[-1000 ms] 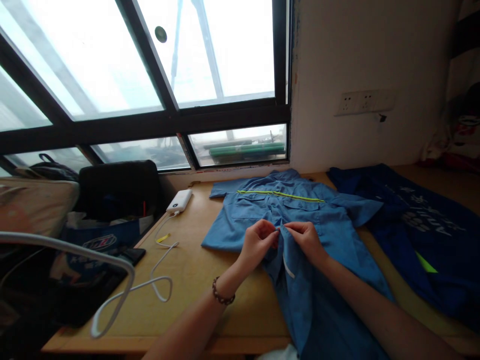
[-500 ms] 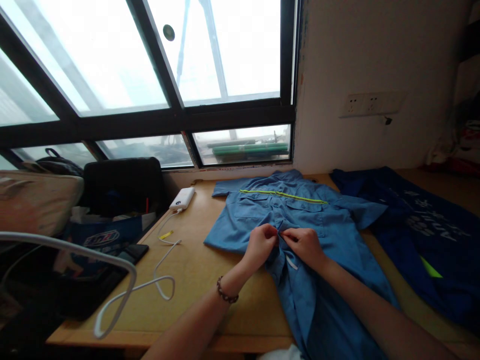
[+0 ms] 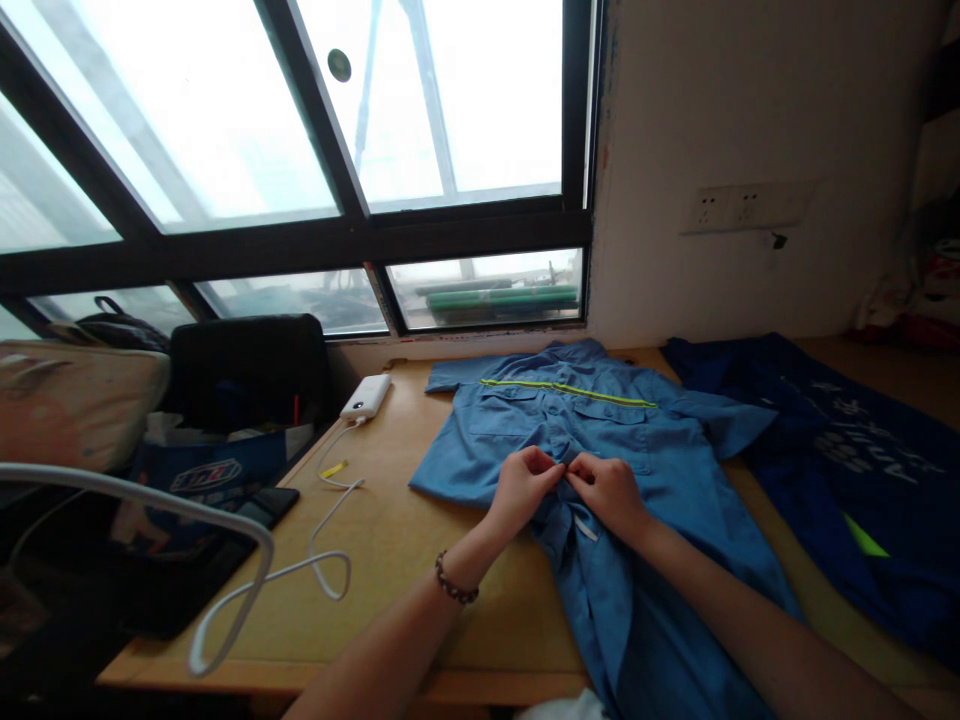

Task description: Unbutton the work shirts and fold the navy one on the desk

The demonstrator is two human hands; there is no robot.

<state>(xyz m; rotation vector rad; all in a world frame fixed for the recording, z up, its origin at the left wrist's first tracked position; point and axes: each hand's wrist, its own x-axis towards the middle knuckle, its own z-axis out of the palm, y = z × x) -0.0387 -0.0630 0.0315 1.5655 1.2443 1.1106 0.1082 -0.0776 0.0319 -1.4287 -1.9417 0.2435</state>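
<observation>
A light blue short-sleeved work shirt (image 3: 675, 500) with a yellow-green chest stripe lies face up on the wooden table (image 3: 390, 560), collar towards the window. My left hand (image 3: 521, 488), a bead bracelet on its wrist, and my right hand (image 3: 611, 492) meet at the shirt's front opening, halfway down. Both pinch the two front edges of the cloth, fingertips almost touching. Whatever sits between the fingertips is hidden.
A dark blue printed garment (image 3: 847, 460) lies spread at the right. A white power bank (image 3: 365, 397) with its white cable (image 3: 330, 540) rests at the left of the table. A white hanger (image 3: 150, 510), a black bag (image 3: 247, 370) and a cushion (image 3: 75, 400) crowd the left side.
My two hands have drawn closer together at the shirt's front edges. The view has shifted slightly; the shirt lies as before.
</observation>
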